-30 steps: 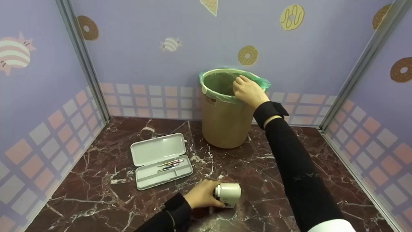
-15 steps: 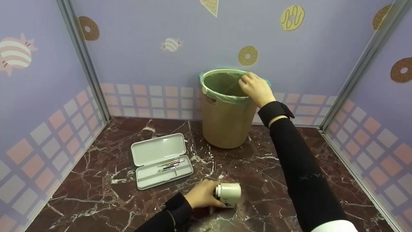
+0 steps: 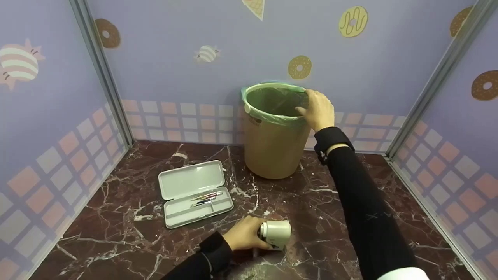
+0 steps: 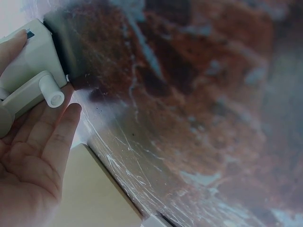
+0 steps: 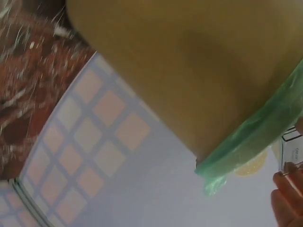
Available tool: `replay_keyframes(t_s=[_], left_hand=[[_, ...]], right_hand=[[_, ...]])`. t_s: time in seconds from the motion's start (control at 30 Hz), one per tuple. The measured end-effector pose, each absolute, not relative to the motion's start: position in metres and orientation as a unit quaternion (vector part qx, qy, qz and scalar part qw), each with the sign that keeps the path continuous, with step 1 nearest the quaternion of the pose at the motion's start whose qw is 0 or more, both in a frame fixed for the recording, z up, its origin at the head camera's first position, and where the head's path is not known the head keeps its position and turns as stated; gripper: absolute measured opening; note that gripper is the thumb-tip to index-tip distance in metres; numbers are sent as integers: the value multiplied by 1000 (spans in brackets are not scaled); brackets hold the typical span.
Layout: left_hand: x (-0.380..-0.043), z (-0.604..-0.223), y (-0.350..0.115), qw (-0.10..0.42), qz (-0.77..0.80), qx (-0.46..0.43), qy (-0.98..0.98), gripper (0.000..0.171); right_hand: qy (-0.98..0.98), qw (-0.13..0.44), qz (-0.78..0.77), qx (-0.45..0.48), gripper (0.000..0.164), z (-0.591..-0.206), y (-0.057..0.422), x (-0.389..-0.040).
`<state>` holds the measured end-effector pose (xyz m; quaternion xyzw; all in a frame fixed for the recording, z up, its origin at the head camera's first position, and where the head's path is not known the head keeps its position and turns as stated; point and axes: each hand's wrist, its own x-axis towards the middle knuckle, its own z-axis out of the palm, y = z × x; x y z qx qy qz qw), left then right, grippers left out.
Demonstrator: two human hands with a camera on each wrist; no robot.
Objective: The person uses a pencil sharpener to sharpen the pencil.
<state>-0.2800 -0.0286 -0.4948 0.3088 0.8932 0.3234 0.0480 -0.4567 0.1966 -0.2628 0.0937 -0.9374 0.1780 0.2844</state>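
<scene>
Low in the head view, my left hand [image 3: 246, 233] grips a cream-white hand-crank pencil sharpener [image 3: 279, 231] lying close over the marbled tabletop. Its crank [image 4: 33, 92] with a round knob shows in the left wrist view, the thumb on top of the body and the other fingers beneath. My right hand [image 3: 321, 111] is at the right side of the rim of a tan bin [image 3: 274, 151]. Between its thumb and fingers it holds a clear plastic box [image 5: 292, 153], partly cut off by the right wrist view's edge. A thin green bag [image 5: 255, 135] lines the bin and folds over its rim.
An open white pencil case [image 3: 190, 181] with several pencils [image 3: 206, 198] lies left of the bin. Patterned lilac panels [image 3: 167, 70] stand behind and on both sides. The bin is close to the back panel.
My right hand has moved rightward from over the bin's mouth to its right rim, and its thumb now shows apart from the fingers. The left hand and the pencil sharpener stay in place.
</scene>
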Motion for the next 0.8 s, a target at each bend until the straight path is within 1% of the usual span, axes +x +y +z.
replay_keyframes(t_s=[0.2, 0.37, 0.53, 0.67, 0.8], left_hand=[[-280, -496, -29, 41, 330, 308, 891, 46], [-280, -497, -30, 40, 334, 311, 889, 44], [-280, -497, -29, 41, 329, 312, 890, 44], [-280, -496, -29, 47, 331, 307, 891, 46], [-280, -495, -29, 49, 331, 302, 893, 47]], right_hand=[[-909, 288, 298, 43, 55, -268, 192, -457], [-895, 290, 339, 18, 54, -271, 189, -457], [-883, 293, 366, 20, 54, -272, 191, -454], [-871, 293, 392, 35, 59, -273, 195, -450], [-863, 292, 410, 54, 57, -274, 201, -444]])
